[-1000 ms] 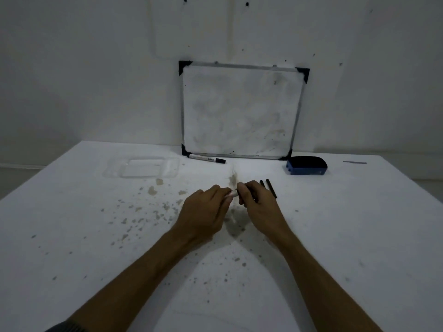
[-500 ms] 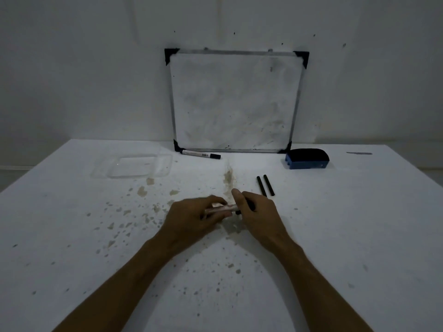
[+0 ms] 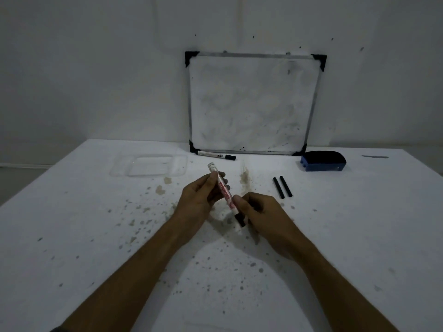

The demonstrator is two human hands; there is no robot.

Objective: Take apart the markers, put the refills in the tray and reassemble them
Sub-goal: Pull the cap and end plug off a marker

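While raised above the stained table [image 3: 72, 236], white marker [image 3: 223, 190] gripped mid-barrel by left hand [image 3: 199, 202], black end pinched by right hand [image 3: 261, 216]; clear tray [image 3: 148, 165] well apart.

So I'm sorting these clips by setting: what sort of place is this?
Probably a plain indoor work or recording setup, not a furnished room: a bare white wall, a stained white table, and a small whiteboard leaning against the wall with an eraser beside it.

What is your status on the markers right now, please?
Both hands, left and right, gripping one marker. Two black refills on table, tray empty. Nothing blocking.
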